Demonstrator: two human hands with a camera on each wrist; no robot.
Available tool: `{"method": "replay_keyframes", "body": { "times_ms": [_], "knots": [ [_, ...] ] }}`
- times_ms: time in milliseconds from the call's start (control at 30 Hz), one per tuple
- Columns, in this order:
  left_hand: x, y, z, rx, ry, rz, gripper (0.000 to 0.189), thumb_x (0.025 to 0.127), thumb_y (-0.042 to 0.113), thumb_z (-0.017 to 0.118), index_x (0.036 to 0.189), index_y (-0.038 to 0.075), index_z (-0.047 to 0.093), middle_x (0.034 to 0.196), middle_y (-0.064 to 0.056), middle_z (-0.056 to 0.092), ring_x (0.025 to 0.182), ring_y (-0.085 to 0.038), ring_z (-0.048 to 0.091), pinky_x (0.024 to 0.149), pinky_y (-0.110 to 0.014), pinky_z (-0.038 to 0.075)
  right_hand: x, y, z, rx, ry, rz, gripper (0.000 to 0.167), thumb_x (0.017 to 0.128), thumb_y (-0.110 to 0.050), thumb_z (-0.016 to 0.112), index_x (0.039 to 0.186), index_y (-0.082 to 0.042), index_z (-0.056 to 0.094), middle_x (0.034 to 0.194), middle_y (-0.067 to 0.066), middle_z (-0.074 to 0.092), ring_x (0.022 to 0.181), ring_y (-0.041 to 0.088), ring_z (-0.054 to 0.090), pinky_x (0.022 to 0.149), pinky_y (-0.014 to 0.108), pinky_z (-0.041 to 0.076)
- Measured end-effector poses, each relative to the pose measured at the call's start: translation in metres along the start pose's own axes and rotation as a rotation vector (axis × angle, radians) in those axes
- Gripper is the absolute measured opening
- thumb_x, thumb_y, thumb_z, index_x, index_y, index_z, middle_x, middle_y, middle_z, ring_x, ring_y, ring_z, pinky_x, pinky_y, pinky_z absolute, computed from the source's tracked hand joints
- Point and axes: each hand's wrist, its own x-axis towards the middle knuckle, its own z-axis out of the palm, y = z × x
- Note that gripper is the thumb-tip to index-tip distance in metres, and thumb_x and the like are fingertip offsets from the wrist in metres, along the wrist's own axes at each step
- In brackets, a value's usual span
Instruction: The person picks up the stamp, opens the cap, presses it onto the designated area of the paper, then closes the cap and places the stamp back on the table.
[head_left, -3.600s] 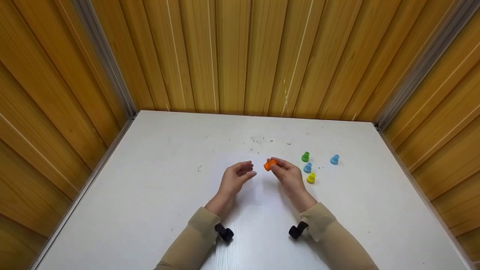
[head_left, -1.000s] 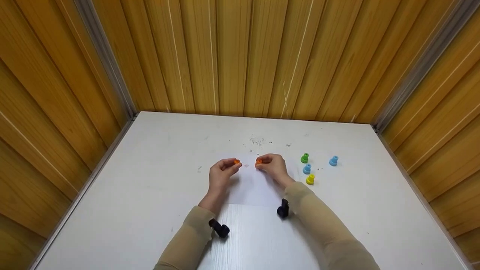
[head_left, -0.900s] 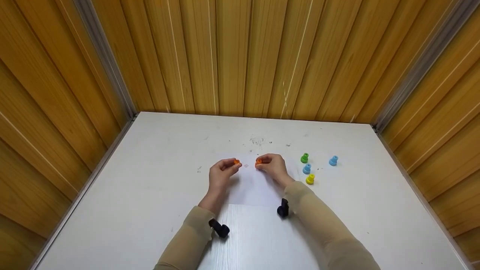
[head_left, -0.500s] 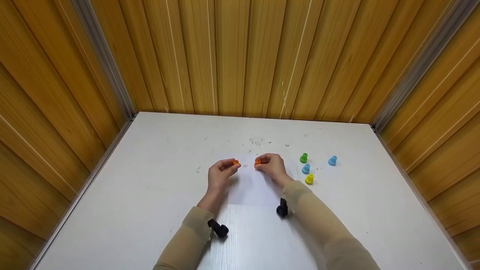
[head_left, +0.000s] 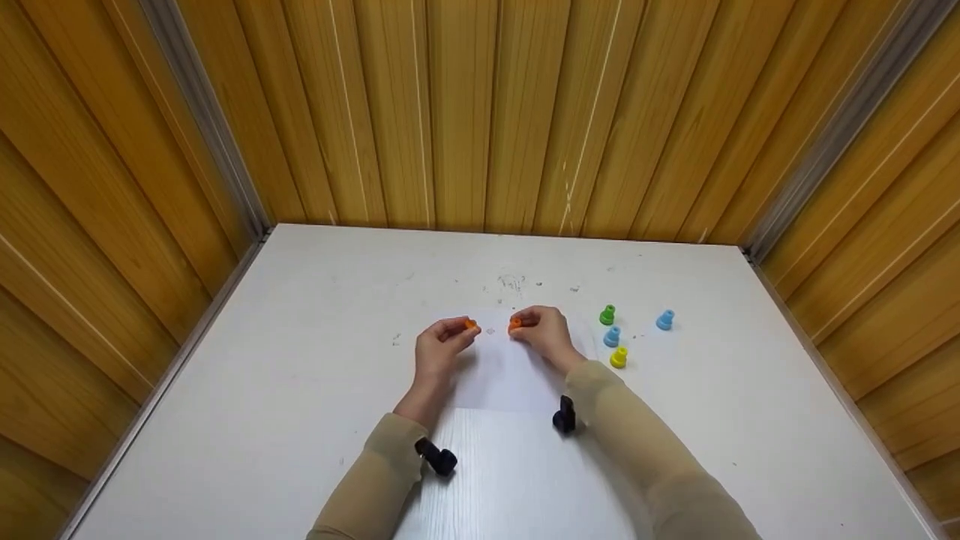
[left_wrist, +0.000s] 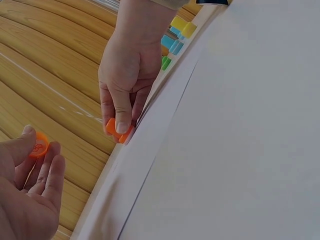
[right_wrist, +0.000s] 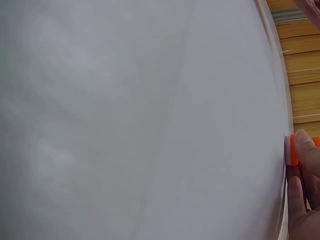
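Observation:
Between thumb and fingertips my left hand [head_left: 437, 352] pinches a round orange cap [left_wrist: 41, 145], with a small drawing on its face in the left wrist view. My right hand [head_left: 551, 337] grips an orange toy stamp [head_left: 515, 323], its base right at the paper's surface in both wrist views. Beneath both hands lies a white sheet of paper [head_left: 495, 386]. A small faint printed mark [head_left: 490, 331] shows on the sheet, between the cap and the stamp. The stamp's underside is hidden.
Right of my right hand stand a green stamp [head_left: 607, 315], a blue stamp [head_left: 612, 337] and a yellow stamp [head_left: 619, 358]. Another blue stamp [head_left: 665, 320] stands farther right. Wood-look panels [head_left: 480, 112] enclose the white table [head_left: 262, 420] behind and at the sides.
Earliest, my right hand held the orange stamp raised and my left hand was empty. By one second ago the left held the cap and the right had lowered the stamp; since then, both stay nearly still.

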Motion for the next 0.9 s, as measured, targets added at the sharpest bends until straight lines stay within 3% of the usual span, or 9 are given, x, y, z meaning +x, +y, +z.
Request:
{"method": "replay_keyframes", "body": {
  "times_ms": [200, 333, 500, 700, 900],
  "knots": [
    [0.0, 0.0, 0.0, 0.019, -0.018, -0.003, 0.03, 0.088, 0.002, 0.079, 0.116, -0.004, 0.072, 0.114, -0.019, 0.075, 0.096, -0.018, 0.075, 0.088, -0.032, 0.065, 0.004, 0.002, 0.0, 0.006, -0.015, 0.022, 0.025, 0.08, -0.002, 0.087, 0.103, -0.005, 0.079, 0.102, 0.011, 0.079, 0.092, 0.018, 0.072, 0.087, 0.03, 0.062],
    [-0.001, -0.001, 0.001, 0.023, -0.023, 0.002, 0.03, 0.088, 0.002, 0.079, 0.116, -0.005, 0.072, 0.113, -0.02, 0.075, 0.096, -0.017, 0.075, 0.086, -0.031, 0.065, 0.006, -0.001, -0.007, 0.104, -0.01, 0.057, 0.027, 0.082, -0.005, 0.086, 0.109, -0.004, 0.078, 0.106, 0.013, 0.078, 0.093, 0.016, 0.071, 0.082, 0.024, 0.061],
    [-0.002, -0.001, 0.003, 0.013, -0.035, -0.005, 0.03, 0.087, 0.0, 0.08, 0.115, -0.006, 0.072, 0.113, -0.02, 0.075, 0.095, -0.016, 0.075, 0.088, -0.033, 0.065, 0.006, -0.02, -0.028, 0.335, 0.048, 0.095, 0.035, 0.086, -0.008, 0.083, 0.12, -0.003, 0.075, 0.118, 0.015, 0.076, 0.101, 0.016, 0.071, 0.088, 0.02, 0.061],
    [-0.005, -0.001, 0.008, 0.028, -0.064, -0.004, 0.029, 0.087, 0.003, 0.081, 0.114, -0.004, 0.073, 0.112, -0.018, 0.076, 0.095, -0.017, 0.075, 0.086, -0.031, 0.065, -0.016, -0.033, -0.036, 0.716, 0.024, 0.191, 0.039, 0.091, -0.001, 0.076, 0.128, 0.002, 0.067, 0.117, 0.007, 0.075, 0.104, 0.012, 0.071, 0.101, 0.027, 0.058],
    [-0.011, -0.001, 0.015, 0.058, -0.125, 0.0, 0.031, 0.088, 0.008, 0.082, 0.115, -0.004, 0.074, 0.111, -0.016, 0.077, 0.096, -0.018, 0.076, 0.084, -0.026, 0.064, -0.047, -0.03, -0.02, 0.838, -0.013, 0.18, 0.034, 0.092, 0.003, 0.073, 0.125, 0.004, 0.067, 0.11, 0.003, 0.077, 0.1, 0.011, 0.073, 0.093, 0.022, 0.061]
  ]
}}
